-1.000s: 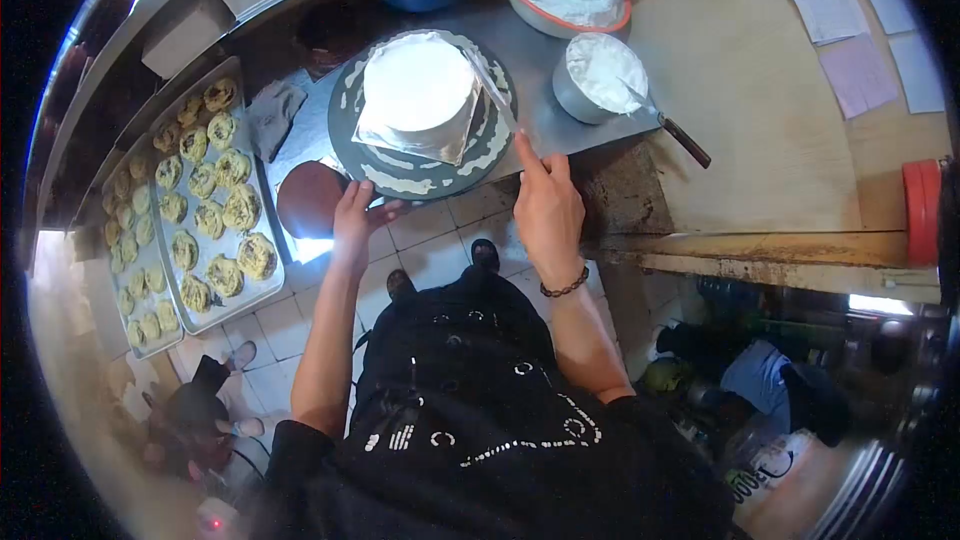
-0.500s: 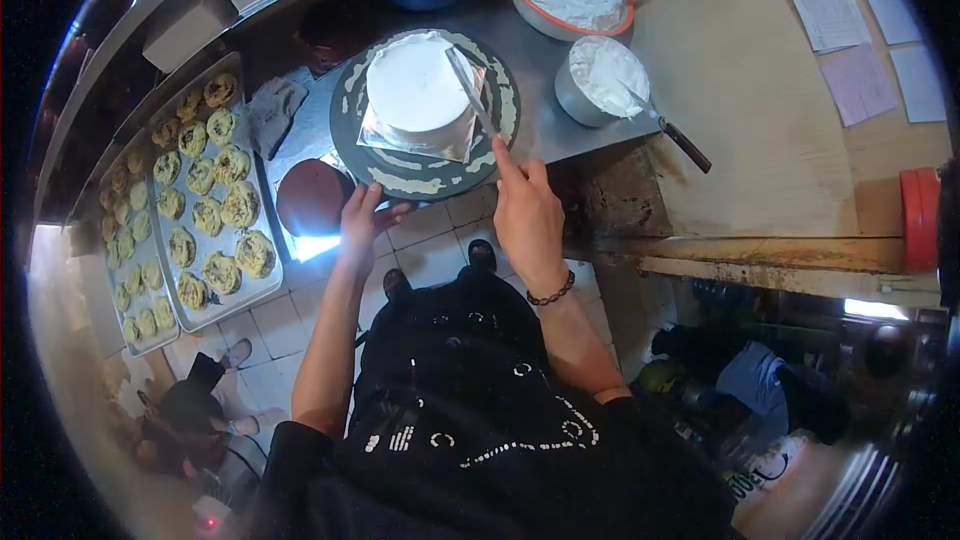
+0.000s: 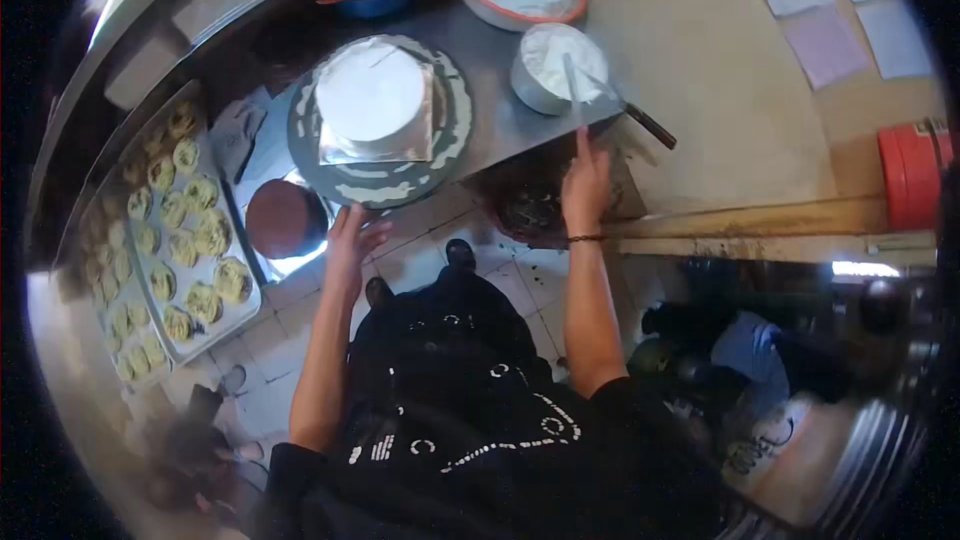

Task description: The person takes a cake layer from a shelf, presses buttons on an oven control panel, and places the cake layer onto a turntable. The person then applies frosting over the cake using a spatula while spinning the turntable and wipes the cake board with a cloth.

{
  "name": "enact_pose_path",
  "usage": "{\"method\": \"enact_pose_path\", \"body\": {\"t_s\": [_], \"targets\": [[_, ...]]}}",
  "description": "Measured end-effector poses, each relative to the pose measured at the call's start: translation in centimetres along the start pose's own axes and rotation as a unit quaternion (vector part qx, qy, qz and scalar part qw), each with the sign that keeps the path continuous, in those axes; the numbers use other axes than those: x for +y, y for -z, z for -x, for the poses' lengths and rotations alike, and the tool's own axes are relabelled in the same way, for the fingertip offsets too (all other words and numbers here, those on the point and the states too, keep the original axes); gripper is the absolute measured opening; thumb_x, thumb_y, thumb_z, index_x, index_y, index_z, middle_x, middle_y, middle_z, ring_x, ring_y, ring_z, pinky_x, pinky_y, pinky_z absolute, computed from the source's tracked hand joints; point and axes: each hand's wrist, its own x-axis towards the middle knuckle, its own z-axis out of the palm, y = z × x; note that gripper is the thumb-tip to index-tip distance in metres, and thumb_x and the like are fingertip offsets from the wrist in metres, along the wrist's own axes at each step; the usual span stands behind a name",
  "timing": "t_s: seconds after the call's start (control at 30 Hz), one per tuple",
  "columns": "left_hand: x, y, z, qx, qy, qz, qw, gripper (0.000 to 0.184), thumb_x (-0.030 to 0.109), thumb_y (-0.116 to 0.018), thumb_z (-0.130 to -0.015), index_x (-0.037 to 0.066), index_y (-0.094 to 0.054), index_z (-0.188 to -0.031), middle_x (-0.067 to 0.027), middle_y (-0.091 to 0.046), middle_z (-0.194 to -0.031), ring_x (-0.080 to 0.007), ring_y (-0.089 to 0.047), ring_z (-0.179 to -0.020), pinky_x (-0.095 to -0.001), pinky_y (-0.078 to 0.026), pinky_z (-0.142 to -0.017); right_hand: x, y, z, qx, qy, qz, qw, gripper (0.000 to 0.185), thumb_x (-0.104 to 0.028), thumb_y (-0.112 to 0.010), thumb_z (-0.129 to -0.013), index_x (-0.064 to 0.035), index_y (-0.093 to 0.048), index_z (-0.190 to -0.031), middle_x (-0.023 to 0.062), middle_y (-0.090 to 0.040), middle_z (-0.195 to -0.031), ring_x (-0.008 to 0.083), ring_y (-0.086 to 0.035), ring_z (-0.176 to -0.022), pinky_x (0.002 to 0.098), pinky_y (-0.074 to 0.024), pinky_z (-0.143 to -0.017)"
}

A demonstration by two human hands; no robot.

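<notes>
A round cake coated in white cream sits on a silver cake board, on a dark turntable smeared with cream. My left hand is at the turntable's near rim, fingers apart; whether they touch it I cannot tell. In my right hand is an icing spatula, its blade over the metal pot of white cream. A second spatula with a dark wooden handle rests across that pot's rim.
A chocolate-brown round cake stands left of the turntable. Trays of swirled pastries line the left side. Behind the pot is a red-rimmed bowl of cream. A wooden worktop and a red container are on the right.
My right hand has carried the spatula from the cake's side rightward to the cream pot. My left hand stays by the turntable. The whole view has shifted somewhat.
</notes>
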Motion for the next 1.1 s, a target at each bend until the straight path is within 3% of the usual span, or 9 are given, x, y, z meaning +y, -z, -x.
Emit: {"method": "enact_pose_path", "body": {"t_s": [0.07,0.17,0.27,0.3,0.37,0.5,0.8,1.0,1.1], "targets": [[-0.9,0.6,-1.0,0.0,-0.025,0.016,1.0,0.052,0.041,-0.062,-0.107,0.001,-0.056,-0.139,-0.0134,-0.063,-0.13,-0.0259,-0.075,-0.105,-0.0359,-0.057,-0.086,0.2,1.9,0.6,-0.035,0.003,0.085,0.996,0.064,-0.003,-0.065,-0.093,-0.0234,-0.056,-0.153,0.017,-0.059,-0.102,0.0389,-0.066,-0.09,0.0503,-0.0531,-0.079],[-0.6,2.0,-2.6,-0.006,-0.051,0.002,0.999,0.048,0.037,-0.065,-0.105,0.001,-0.058,-0.137,-0.0087,-0.069,-0.118,-0.0241,-0.075,-0.101,-0.0349,-0.057,-0.084,-0.4,7.4,3.8,-0.092,-0.012,0.1,0.991,0.066,0.003,-0.06,-0.092,-0.0221,-0.057,-0.153,0.019,-0.057,-0.105,0.0394,-0.066,-0.091,0.0491,-0.0552,-0.08],[1.8,2.3,-3.4,0.084,-0.079,0.042,0.992,0.038,0.033,-0.062,-0.107,0.006,-0.061,-0.133,-0.0045,-0.07,-0.109,-0.0166,-0.07,-0.086,-0.0306,-0.056,-0.075,0.3,10.1,7.0,-0.127,-0.026,0.108,0.986,0.065,0.002,-0.061,-0.092,-0.0224,-0.058,-0.153,0.0171,-0.057,-0.105,0.0386,-0.067,-0.089,0.0485,-0.0564,-0.078],[2.6,2.3,-3.6,0.122,-0.084,0.086,0.985,0.036,0.032,-0.061,-0.107,0.007,-0.062,-0.132,-0.0038,-0.069,-0.107,-0.0159,-0.069,-0.082,-0.0303,-0.056,-0.071,-0.9,10.5,7.3,-0.126,-0.011,0.075,0.989,0.065,0.002,-0.062,-0.092,-0.0225,-0.058,-0.152,0.0165,-0.057,-0.104,0.038,-0.067,-0.088,0.0482,-0.0565,-0.077],[2.6,4.0,-5.0,0.094,-0.071,0.005,0.993,0.034,0.031,-0.058,-0.109,0.007,-0.061,-0.133,-0.0028,-0.067,-0.105,-0.0153,-0.067,-0.079,-0.031,-0.056,-0.068,-3.7,11.4,7.1,-0.12,0.014,0.004,0.993,0.063,0.001,-0.062,-0.093,-0.0226,-0.06,-0.151,0.0153,-0.057,-0.103,0.0367,-0.067,-0.086,0.0476,-0.0568,-0.076],[2.0,2.6,-3.7,0.047,-0.067,0.037,0.996,0.04,0.033,-0.056,-0.11,0.007,-0.056,-0.14,-0.0055,-0.068,-0.117,-0.0162,-0.069,-0.08,-0.0316,-0.059,-0.074,-8.3,8.6,5.9,-0.099,0.106,-0.142,0.979,0.061,0.0,-0.062,-0.095,-0.0189,-0.058,-0.153,0.015,-0.058,-0.106,0.0353,-0.067,-0.084,0.046,-0.056,-0.074],[2.3,2.2,-3.2,0.035,-0.053,0.008,0.998,0.047,0.035,-0.056,-0.11,0.007,-0.051,-0.147,-0.0074,-0.069,-0.122,-0.0174,-0.071,-0.088,-0.0326,-0.059,-0.076,-14.7,6.3,3.3,-0.116,0.119,-0.122,0.979,0.059,0.0,-0.061,-0.096,-0.016,-0.057,-0.153,0.0183,-0.056,-0.105,0.0385,-0.066,-0.08,0.0481,-0.0551,-0.072],[2.7,1.1,-2.4,0.048,-0.049,0.029,0.997,0.037,0.033,-0.054,-0.112,0.006,-0.056,-0.137,-0.0081,-0.069,-0.113,-0.0213,-0.072,-0.088,-0.0334,-0.059,-0.073,-15.9,5.8,3.6,-0.121,0.118,-0.142,0.975,0.055,-0.005,-0.065,-0.098,-0.0171,-0.058,-0.151,0.0159,-0.057,-0.102,0.0399,-0.066,-0.085,0.0492,-0.0541,-0.074],[2.6,1.2,-2.5,0.038,-0.04,0.038,0.998,0.039,0.033,-0.054,-0.112,0.006,-0.054,-0.14,-0.0086,-0.069,-0.116,-0.0216,-0.072,-0.089,-0.0336,-0.059,-0.073,-16.6,5.8,3.9,-0.141,0.123,-0.147,0.971,0.057,-0.003,-0.063,-0.097,-0.0153,-0.057,-0.152,0.0182,-0.057,-0.104,0.0405,-0.066,-0.084,0.0494,-0.0544,-0.073]]}}
